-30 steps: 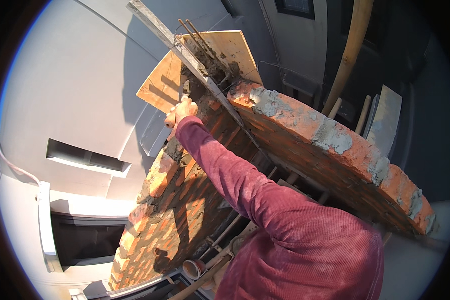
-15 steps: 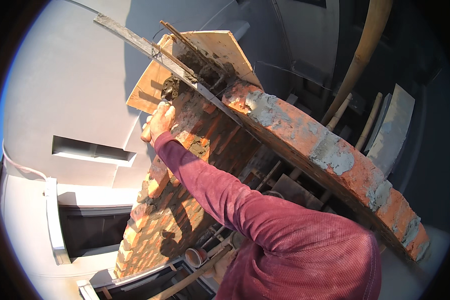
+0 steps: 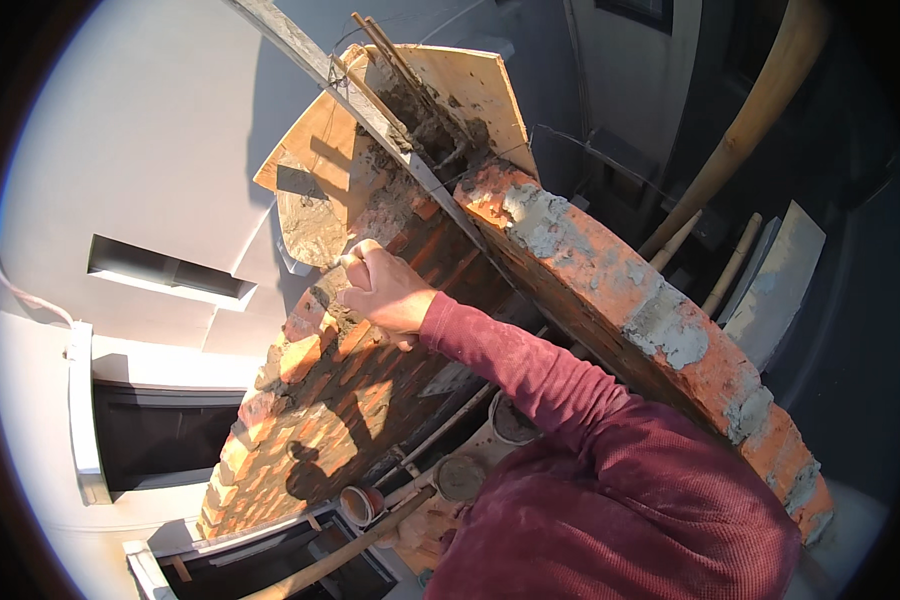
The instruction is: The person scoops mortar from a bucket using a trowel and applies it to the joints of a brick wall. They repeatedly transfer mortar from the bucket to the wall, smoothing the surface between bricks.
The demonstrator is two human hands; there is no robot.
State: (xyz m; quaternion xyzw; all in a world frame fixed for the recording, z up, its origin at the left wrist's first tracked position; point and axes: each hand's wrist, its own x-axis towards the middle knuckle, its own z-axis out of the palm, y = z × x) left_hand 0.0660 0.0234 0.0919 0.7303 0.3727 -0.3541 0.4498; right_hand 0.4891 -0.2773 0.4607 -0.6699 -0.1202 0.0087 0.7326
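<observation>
My right hand [image 3: 385,290], at the end of a dark red sleeve, is closed around a trowel's handle, which the fingers mostly hide. The trowel's broad blade [image 3: 313,222] is smeared with grey-brown mortar and points away from me, beside the plywood. Hand and trowel are over the top edge of a brick wall [image 3: 300,357] on the left, where some wet mortar lies just by the fingers. My left hand is not in view.
Plywood boards [image 3: 475,85] stand around a mortar-filled corner with rods [image 3: 390,50]. A long straight bar [image 3: 370,118] slants across it. Another brick wall [image 3: 590,258] runs down the right. Below are buckets [image 3: 460,478] and a bamboo pole [image 3: 345,553]; a thicker pole [image 3: 740,135] rises at the right.
My right hand has come nearer and to the right with the trowel. The blade has turned, so its broad mortar-smeared face now shows. The whole view has shifted a little.
</observation>
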